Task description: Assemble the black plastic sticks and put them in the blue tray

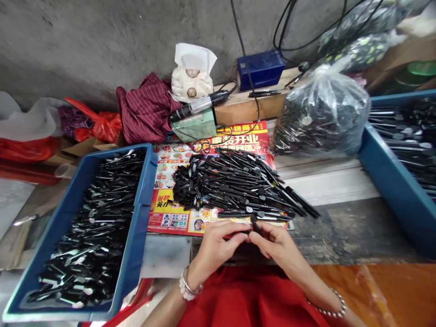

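Black piece (255, 224): long axis slanted, far end pointing away from body, slightly left
Right hand (276, 241): fingers pinched on it
Left hand (217, 244): fingertips alongside, grip unclear

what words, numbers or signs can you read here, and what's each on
"重装开业": flyer, near top
"物商场": flyer, above that; start unclear
"诚聘英才": flyer, left side
"P": flyer, lower left
Too small or blurred: flyer's fine print and numbers, print on green box
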### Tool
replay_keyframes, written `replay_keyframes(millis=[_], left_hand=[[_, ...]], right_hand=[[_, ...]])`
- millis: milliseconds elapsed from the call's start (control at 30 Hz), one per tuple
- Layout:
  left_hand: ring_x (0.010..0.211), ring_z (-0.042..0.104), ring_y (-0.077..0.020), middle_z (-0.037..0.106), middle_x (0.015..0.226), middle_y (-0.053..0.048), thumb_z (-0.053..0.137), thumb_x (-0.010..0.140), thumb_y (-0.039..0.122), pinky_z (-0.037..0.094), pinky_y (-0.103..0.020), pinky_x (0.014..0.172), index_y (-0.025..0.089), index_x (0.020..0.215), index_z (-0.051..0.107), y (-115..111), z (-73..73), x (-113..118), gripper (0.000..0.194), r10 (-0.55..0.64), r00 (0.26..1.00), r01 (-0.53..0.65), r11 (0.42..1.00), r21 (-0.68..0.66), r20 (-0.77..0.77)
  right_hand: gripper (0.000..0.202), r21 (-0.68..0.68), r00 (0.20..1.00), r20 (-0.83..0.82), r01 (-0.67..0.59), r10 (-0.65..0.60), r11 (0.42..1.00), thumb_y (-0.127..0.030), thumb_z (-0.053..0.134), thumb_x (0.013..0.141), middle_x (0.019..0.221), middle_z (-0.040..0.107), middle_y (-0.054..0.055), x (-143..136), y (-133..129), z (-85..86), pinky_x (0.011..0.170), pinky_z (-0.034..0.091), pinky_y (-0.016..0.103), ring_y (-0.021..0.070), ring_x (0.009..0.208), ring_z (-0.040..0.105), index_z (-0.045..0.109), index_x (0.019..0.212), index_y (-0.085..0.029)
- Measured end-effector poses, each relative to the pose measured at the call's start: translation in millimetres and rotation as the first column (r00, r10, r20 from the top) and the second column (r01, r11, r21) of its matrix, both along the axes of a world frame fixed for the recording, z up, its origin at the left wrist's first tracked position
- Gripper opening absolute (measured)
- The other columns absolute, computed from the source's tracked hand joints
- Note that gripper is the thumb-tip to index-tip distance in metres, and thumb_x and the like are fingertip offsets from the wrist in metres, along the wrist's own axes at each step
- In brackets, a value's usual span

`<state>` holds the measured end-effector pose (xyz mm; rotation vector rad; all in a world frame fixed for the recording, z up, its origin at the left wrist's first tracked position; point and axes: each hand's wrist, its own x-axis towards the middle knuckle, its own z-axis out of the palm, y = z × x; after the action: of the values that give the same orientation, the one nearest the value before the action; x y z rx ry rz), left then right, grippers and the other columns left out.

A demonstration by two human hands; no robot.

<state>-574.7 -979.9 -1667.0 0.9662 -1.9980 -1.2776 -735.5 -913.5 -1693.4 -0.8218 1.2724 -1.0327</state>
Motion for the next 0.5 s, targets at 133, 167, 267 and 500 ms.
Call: replay_keyframes(millis=[133, 167, 267, 500], left_hand=[[0.057, 0.066, -0.0133, 0.075, 0.078, -0.005, 0.066, 0.079, 0.022, 0.055, -0.023, 0.058, 0.017, 0.093, 0.076, 1, -1.4, -3, 0.018, 0.018, 0.999, 0.002, 0.927, 0.375, -0.051], [0.053, 0.063, -0.0122, 0.075, 0.076, -0.005, 0.065, 0.078, 0.022, 0.054, -0.022, 0.055, 0.016, 0.092, 0.076, 0, -1.9, -3, 0.018, 0.02, 0.998, 0.006, 0.903, 0.429, -0.056], [0.059, 0.064, -0.0126, 0.074, 0.077, -0.004, 0.066, 0.075, 0.021, 0.054, -0.022, 0.059, 0.016, 0.084, 0.075, -9, -3.3, -1, 0.013, 0.063, 0.997, -0.037, 0.909, 0.416, -0.049], [0.079, 0.067, -0.0165, 0.074, 0.089, -0.004, 0.063, 0.078, 0.02, 0.053, -0.024, 0.071, 0.018, 0.09, 0.075, -32, 6.7, 8, 0.017, 0.14, 0.989, -0.147, 0.97, 0.196, 0.049]], right_hand=[[0.031, -0.078, 0.994, -0.109, -0.01, 0.002, 0.997, -0.048, 0.062, 0.084, 0.081, 0.066, 0.003, -3, 3, -3.0, 0.07, 0.049, 0.027, 0.0174, 0.077, 0.059, 0.068, 0.088, -0.018], [0.028, -0.094, 0.991, -0.137, -0.024, 0.011, 0.995, -0.045, 0.062, 0.085, 0.083, 0.066, 0.003, -4, 3, -2.4, 0.074, 0.049, 0.028, 0.0182, 0.081, 0.06, 0.068, 0.089, -0.018], [0.026, -0.124, 0.976, -0.215, -0.053, 0.025, 0.991, -0.042, 0.054, 0.089, 0.086, 0.063, 0.005, -6, 2, 0.7, 0.066, 0.05, 0.028, 0.0167, 0.073, 0.058, 0.066, 0.093, -0.019], [0.024, -0.142, 0.934, -0.353, -0.112, 0.055, 0.984, -0.033, 0.058, 0.084, 0.075, 0.058, 0.004, -18, -1, -0.1, 0.065, 0.047, 0.03, 0.018, 0.071, 0.056, 0.074, 0.096, -0.019]])
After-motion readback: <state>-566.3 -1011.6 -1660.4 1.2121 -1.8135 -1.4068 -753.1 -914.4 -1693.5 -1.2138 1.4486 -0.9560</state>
